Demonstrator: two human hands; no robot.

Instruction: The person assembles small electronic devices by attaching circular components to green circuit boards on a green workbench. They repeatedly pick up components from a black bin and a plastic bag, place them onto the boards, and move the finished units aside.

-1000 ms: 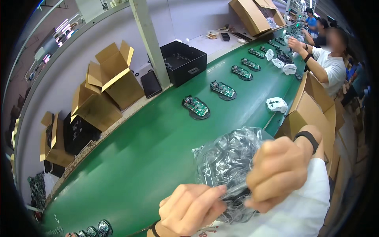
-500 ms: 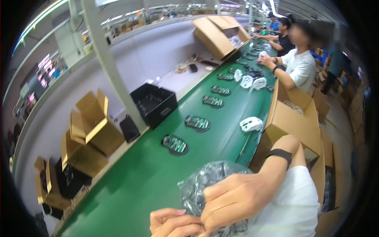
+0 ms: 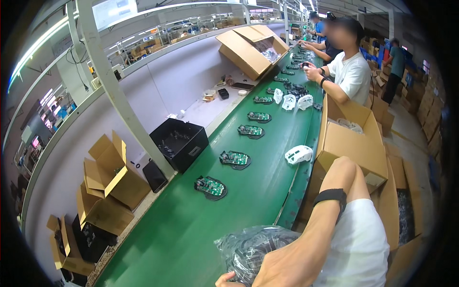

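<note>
Green belt point(image 3: 143, 253), lilac-grey wall point(image 3: 179, 79), brown cartons point(image 3: 354, 150)
The boards point(image 3: 211, 186) are coloured green, speckled with white and rimmed with black. White is shown by the shells point(image 3: 299, 154), broken by dark openings, and by the co-worker's shirt point(image 3: 353, 76). Solid black is seen on the bin point(image 3: 191, 154) and the wristband point(image 3: 330, 194). The bag point(image 3: 260, 234) is clear, streaked with pale glints, its contents point(image 3: 248, 256) seen as dark. The post point(image 3: 114, 91) is coloured pale grey.

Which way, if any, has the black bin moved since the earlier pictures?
No, neither way: the bin still sits just right of the post.
</note>
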